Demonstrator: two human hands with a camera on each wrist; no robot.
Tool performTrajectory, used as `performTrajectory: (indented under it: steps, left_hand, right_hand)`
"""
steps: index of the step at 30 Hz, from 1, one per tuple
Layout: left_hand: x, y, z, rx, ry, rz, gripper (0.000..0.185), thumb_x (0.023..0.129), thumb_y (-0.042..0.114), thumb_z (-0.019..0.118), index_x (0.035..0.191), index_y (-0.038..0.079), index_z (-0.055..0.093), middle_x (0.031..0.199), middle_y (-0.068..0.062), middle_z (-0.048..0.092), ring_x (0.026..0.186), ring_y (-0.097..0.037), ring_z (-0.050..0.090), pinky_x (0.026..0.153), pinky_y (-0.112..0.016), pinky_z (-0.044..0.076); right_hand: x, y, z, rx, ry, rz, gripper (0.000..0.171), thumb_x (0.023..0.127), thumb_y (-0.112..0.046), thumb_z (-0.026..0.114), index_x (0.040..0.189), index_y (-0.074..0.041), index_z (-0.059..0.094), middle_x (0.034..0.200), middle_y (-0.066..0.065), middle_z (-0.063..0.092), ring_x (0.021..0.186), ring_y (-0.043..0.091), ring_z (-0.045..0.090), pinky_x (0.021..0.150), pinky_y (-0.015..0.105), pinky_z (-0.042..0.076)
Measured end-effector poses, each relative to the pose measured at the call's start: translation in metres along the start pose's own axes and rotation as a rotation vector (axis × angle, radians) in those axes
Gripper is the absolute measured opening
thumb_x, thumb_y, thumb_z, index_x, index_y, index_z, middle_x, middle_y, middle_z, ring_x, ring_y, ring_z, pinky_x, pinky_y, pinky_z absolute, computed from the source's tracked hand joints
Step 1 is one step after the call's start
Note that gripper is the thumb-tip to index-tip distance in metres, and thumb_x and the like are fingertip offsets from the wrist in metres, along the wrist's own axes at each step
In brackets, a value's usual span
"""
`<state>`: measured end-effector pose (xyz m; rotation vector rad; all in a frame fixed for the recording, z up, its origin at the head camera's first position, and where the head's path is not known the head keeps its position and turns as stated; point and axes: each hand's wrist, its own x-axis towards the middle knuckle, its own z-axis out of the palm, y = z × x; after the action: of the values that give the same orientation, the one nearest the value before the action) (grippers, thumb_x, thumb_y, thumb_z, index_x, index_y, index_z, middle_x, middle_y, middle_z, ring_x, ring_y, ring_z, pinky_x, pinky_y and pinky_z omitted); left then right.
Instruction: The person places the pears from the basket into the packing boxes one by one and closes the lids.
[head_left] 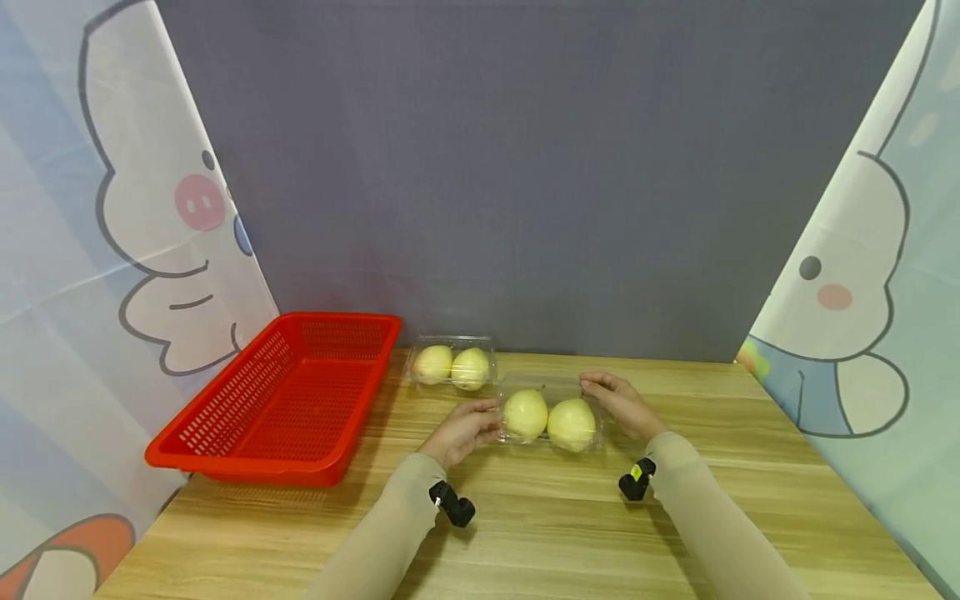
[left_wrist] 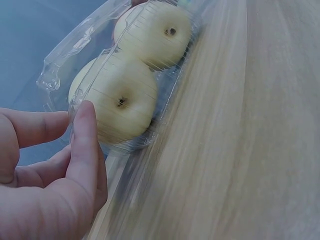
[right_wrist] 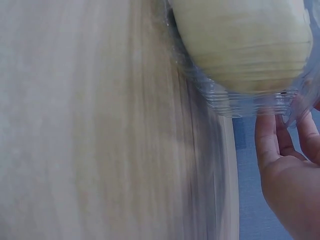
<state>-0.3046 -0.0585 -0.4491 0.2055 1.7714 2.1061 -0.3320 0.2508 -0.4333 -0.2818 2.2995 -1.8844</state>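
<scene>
I'm holding a see-through ribbed plastic clamshell (head_left: 551, 417) with two round pale-yellow pears, left hand (head_left: 459, 432) and right hand (head_left: 621, 404) pinching its ends, right of the red mesh basket (head_left: 281, 398).

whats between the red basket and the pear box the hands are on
In the head view only bare wooden table lies between the red basket and the near pear box; the second pear box sits farther back.

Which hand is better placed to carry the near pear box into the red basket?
Left, probably. The left hand holds the box's end facing the basket; the right hand holds the far end and would have to cross. A second box sits beside the basket.
</scene>
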Motion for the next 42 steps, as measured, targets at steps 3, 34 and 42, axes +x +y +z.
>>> performTrajectory:
  steps: [3,34,42]
  left_hand:
    - [-0.001,0.001,0.000,-0.003,-0.004,-0.001,0.048,0.104,0.006,0.053,0.148,-0.008,0.041,0.112,-0.014,0.053,0.093,-0.017,0.055,0.086,-0.026,0.053]
    - [-0.022,0.005,0.009,0.069,-0.041,-0.034,0.067,0.094,0.007,0.058,0.150,-0.008,0.026,0.104,-0.015,0.055,0.091,-0.022,0.057,0.089,-0.035,0.054]
    - [-0.019,0.004,0.013,0.013,-0.028,-0.030,0.068,0.093,0.001,0.055,0.151,-0.011,0.021,0.095,-0.013,0.053,0.085,-0.021,0.056,0.086,-0.034,0.055]
  right_hand:
    - [0.000,-0.001,0.001,-0.011,0.014,0.003,0.057,0.107,-0.027,0.052,0.147,0.009,0.037,0.148,0.027,0.040,0.138,0.040,0.038,0.115,0.048,0.031]
    - [-0.001,0.001,0.005,-0.020,0.036,0.031,0.056,0.106,-0.030,0.052,0.147,0.007,0.039,0.148,0.027,0.040,0.139,0.040,0.036,0.115,0.050,0.029]
    - [0.000,0.000,0.006,-0.020,0.036,0.024,0.057,0.107,-0.029,0.051,0.148,0.007,0.038,0.148,0.027,0.040,0.139,0.041,0.036,0.115,0.050,0.029]
